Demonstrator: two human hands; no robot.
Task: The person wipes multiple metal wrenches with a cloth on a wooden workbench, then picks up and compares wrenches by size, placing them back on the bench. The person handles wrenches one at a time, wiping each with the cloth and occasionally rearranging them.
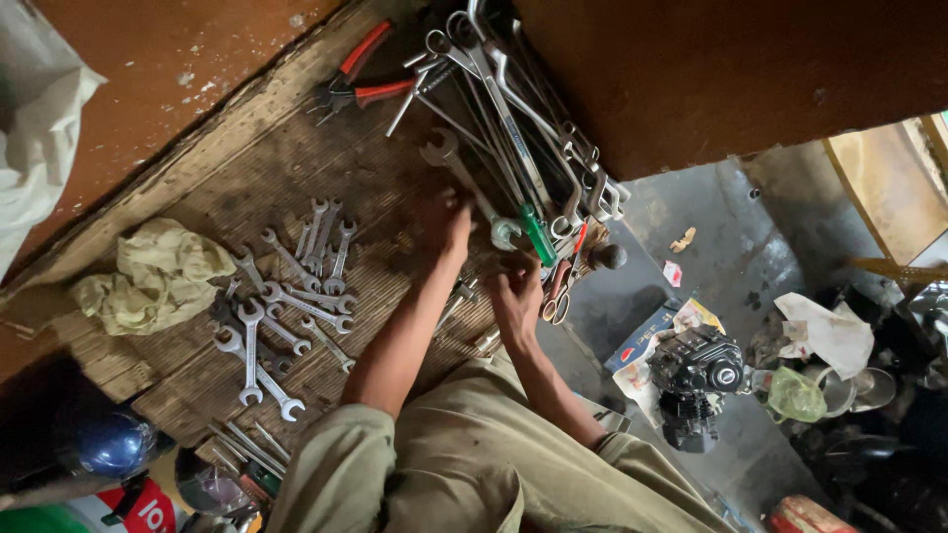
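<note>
two hands; one red-handled pliers; one crumpled rag; one green-handled screwdriver; one small engine; spanners, lower left: too overlapped to count.

My left hand rests on a rough, grooved brown wooden workbench, worn matt and dusty. Near its left edge lie bright, smooth steel open-ended spanners beside a crumpled, soft yellowish cloth rag. At the far edge, long polished metal ring spanners gleam, with pliers in glossy red plastic grips. A screwdriver's green translucent plastic handle shines near my right hand.
</note>
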